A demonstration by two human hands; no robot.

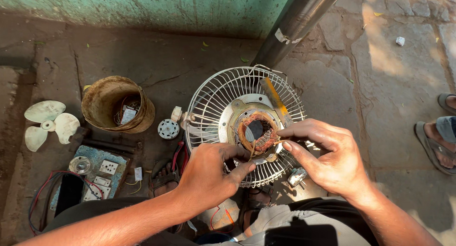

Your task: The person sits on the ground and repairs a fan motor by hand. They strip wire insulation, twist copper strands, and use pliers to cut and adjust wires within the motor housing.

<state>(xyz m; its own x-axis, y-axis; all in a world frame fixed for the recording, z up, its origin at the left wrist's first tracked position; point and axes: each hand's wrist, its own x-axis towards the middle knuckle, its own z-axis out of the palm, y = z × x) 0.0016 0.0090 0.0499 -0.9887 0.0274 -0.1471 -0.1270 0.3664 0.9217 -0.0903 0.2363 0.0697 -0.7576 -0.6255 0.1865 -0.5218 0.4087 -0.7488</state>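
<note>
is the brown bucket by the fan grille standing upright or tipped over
Tipped. The bucket leans with its mouth turned toward the camera, so the scraps inside show.

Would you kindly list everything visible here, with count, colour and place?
fan guard: one, white wire, centre, on the ground
motor winding: one, copper, in the guard's middle
comb: one, yellow, lying on the guard
fan blade: one, cream, far left
tin: one, rusty, left of the guard
round cap: one, white, between tin and guard
switch board: one, blue with white switches, lower left
pole: one, grey metal, top centre
sandalled foot: another person's, right edge
left hand: fingers pinching a wire at the winding
right hand: fingers pinching at the winding's right rim
</note>
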